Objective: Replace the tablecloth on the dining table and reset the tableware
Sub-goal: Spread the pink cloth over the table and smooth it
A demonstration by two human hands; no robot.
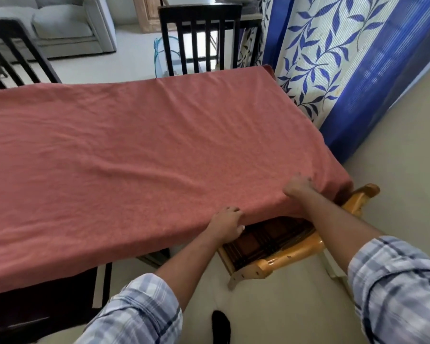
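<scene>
A salmon-red tablecloth (134,150) covers the whole dining table, with shallow wrinkles running across it. My left hand (226,223) grips the cloth's near edge, fingers curled around the hem. My right hand (297,187) grips the cloth a little further right, close to the table's near right corner, knuckles up. No tableware is in view on the cloth.
A light wooden chair (283,254) with a dark checked seat is tucked under the near right corner. Dark chairs stand at the far side (200,33), far left (13,50) and near left. A blue leaf-patterned curtain (333,58) hangs to the right. A grey sofa (60,23) is behind.
</scene>
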